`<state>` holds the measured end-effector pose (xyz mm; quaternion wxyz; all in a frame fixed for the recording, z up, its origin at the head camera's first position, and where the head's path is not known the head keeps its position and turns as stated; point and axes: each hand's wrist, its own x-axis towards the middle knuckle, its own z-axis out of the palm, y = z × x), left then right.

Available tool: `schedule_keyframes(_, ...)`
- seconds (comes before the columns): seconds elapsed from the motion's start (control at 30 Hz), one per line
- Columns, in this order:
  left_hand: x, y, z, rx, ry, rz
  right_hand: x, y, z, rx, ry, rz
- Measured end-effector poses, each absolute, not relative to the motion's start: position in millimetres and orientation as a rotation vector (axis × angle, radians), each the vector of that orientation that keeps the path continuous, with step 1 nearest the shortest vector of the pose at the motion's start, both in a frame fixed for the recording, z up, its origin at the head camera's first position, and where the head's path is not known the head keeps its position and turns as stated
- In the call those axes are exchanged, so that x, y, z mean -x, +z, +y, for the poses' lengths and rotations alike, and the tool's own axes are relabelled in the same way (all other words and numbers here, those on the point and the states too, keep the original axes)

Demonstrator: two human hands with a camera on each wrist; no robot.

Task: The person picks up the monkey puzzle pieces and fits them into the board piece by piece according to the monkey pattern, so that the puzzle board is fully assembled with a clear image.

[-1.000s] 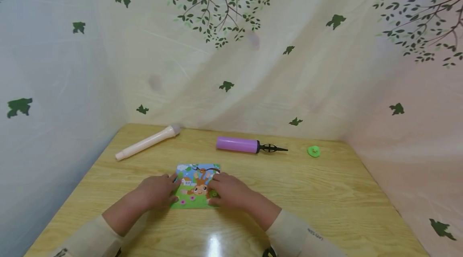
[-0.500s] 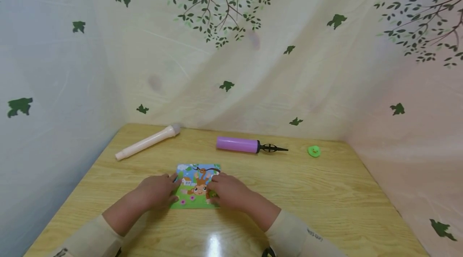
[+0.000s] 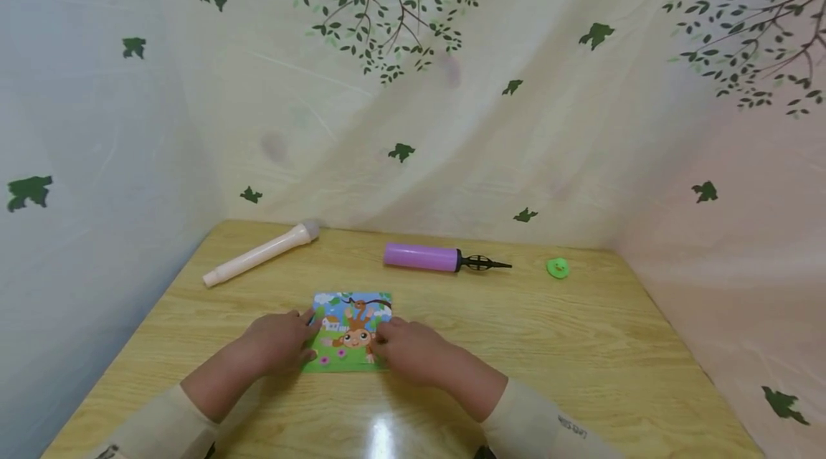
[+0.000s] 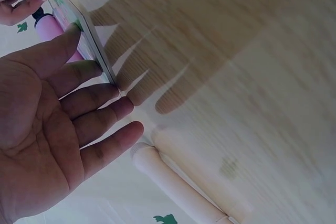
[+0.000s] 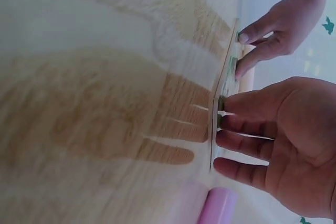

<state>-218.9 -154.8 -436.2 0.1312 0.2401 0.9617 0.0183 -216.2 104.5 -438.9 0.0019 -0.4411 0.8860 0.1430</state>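
Observation:
A flat square picture board (image 3: 356, 338), printed with an upside-down monkey, a house and flowers, lies on the table. My left hand (image 3: 277, 341) rests at its left edge; in the left wrist view the thumb is on top and the fingers stretch loosely along the side. At the right edge, my right hand (image 3: 416, 351) touches the board and hides part of the picture. The right wrist view has the right thumb and index fingertips close together on the board's surface, the other fingers (image 5: 244, 145) nearly straight along its edge. Nothing is lifted.
Behind the board, on the wooden table (image 3: 548, 344), lie a pale pink microphone-shaped stick (image 3: 258, 254), a purple hand pump (image 3: 421, 257) with a black nozzle, and a small green duck-faced piece (image 3: 558, 268). A leaf-patterned cloth (image 3: 323, 129) hangs around the table.
My right hand has shifted slightly down and right, uncovering more of the board's upper right corner. The left hand stays in place at the board. The head view has shifted slightly.

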Motion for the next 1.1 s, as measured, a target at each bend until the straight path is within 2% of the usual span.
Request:
schedule_keyframes(0.23, 219, -437, -156, -0.699, 0.058, 2.794, 208, -441, 98, 1.373, 0.749, 2.739)
schedule_keyframes(0.43, 220, -438, -156, -0.688, 0.049, 2.790, 209, -440, 99, 1.354, 0.721, 2.718)
schedule_keyframes(0.7, 218, -438, -155, -0.690, 0.061, 2.793, 211, -441, 108, 1.295, 0.417, 2.702)
schedule_keyframes(0.93, 223, -436, -156, -0.702, 0.125, 2.756, 221, -438, 123, 1.380, 0.110, 2.670)
schedule_keyframes(1.1, 230, -432, -163, -0.662, 0.374, 2.714, 228, -425, 150, 1.233, -0.248, 2.736)
